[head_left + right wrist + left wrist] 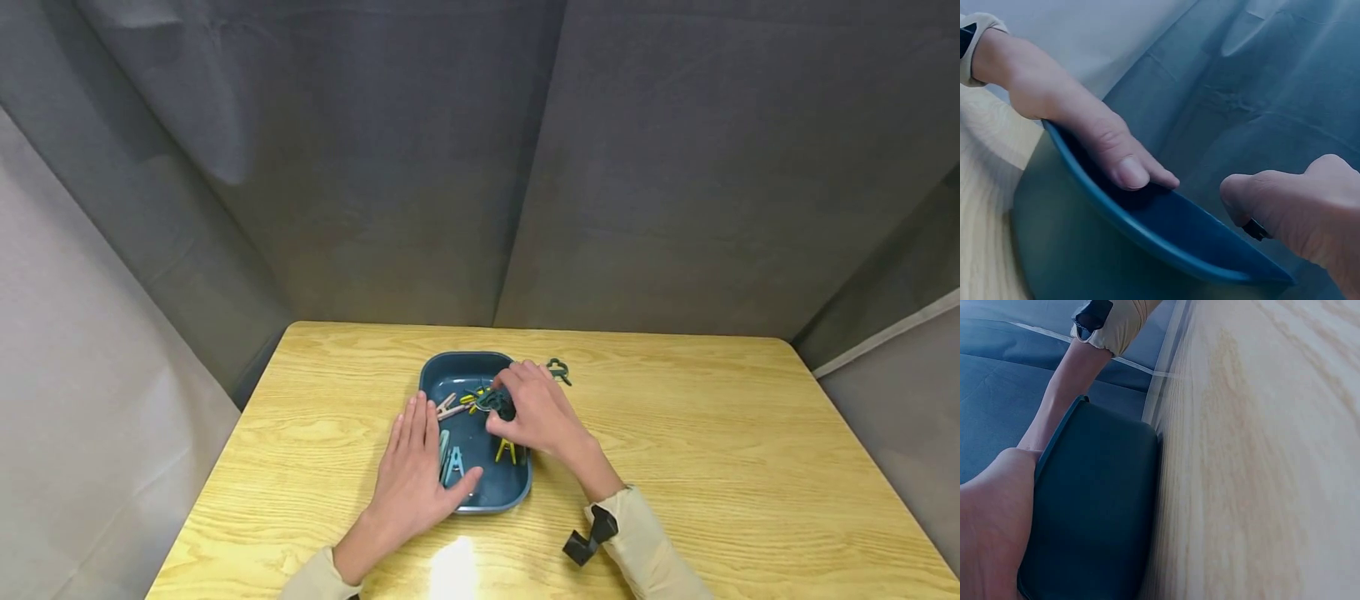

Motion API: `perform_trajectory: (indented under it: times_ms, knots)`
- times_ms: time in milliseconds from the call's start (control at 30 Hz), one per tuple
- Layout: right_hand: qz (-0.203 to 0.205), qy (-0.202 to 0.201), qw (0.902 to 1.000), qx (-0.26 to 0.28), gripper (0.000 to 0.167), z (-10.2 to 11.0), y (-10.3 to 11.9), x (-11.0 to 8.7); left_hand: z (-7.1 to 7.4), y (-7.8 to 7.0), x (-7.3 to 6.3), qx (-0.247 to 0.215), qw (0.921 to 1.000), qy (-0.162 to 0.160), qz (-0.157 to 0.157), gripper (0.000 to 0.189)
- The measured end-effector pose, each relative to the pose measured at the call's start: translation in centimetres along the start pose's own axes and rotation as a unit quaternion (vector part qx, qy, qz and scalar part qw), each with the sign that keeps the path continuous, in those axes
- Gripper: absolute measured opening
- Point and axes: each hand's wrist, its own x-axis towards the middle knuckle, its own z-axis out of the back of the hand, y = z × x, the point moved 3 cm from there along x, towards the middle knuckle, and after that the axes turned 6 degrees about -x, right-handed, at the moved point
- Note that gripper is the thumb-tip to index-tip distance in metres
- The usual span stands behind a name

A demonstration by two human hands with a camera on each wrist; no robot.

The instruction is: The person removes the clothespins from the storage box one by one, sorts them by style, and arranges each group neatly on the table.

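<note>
A dark blue plastic basin (468,362) holds several clothespins. My left hand (408,487) rests on its left rim with straight fingers and the thumb stretched over the near part. Over the right side, my right hand (538,410) pinches dark green clips (495,403) between thumb and fingers; how many is hidden. Below them lie a yellow clothespin (506,451) and a pale pink clothespin (451,408) beside more yellow ones. A light blue clothespin (454,461) lies by my left thumb. In the right wrist view, a dark bit of clip (1255,229) shows under my right fingers.
One dark green clip (558,370) lies on the wooden table (712,450) just beyond the basin's far right corner. Grey cloth (390,183) hangs behind the table's back edge, with paler cloth (82,400) at the left.
</note>
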Motion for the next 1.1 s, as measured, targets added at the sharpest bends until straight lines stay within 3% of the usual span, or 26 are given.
perform_trajectory:
  times_ms: [500, 833, 1100]
  knots:
    - [-0.026, -0.028, 0.9992, -0.012, 0.037, 1.5, -1.9, -0.1, 0.1, 0.1, -0.2, -0.003, 1.0000, 0.001, 0.005, 0.117]
    - [-0.055, -0.042, 0.9976, -0.002, 0.042, 2.1, -4.6, -0.8, 0.0, -0.3, -0.1, -0.003, 1.0000, 0.002, 0.007, 0.118]
    - [-0.075, -0.045, 0.9959, -0.024, 0.044, 2.2, -6.7, -1.5, 0.0, -0.5, -0.1, -0.007, 0.9999, 0.010, 0.008, 0.118]
